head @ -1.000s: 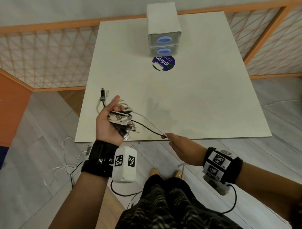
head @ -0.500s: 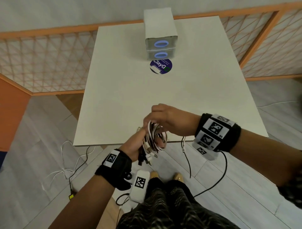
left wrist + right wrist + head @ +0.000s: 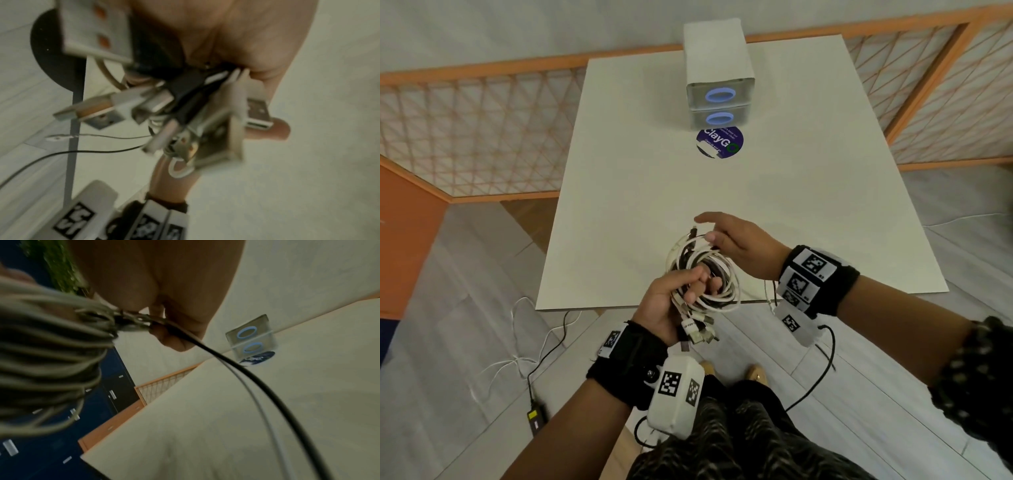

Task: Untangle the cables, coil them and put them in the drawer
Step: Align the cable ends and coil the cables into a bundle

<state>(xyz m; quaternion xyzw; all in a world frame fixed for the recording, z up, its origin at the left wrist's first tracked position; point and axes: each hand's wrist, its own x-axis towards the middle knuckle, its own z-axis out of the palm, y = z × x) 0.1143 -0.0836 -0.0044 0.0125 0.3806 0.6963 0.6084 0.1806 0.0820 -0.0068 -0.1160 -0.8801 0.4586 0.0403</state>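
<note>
Over the white table's (image 3: 808,212) near edge, our left hand (image 3: 661,308) grips coiled white-and-black cables (image 3: 705,274), plugs hanging toward us; our right hand (image 3: 743,246) pinches the top loop.

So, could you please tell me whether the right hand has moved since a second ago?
Yes. The right hand has moved up from the table's near edge and now sits over the tabletop, at the cable coil.

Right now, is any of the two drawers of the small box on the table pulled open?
No. In the head view both drawer fronts of the small box sit flush, one above the other, on the table.
</note>
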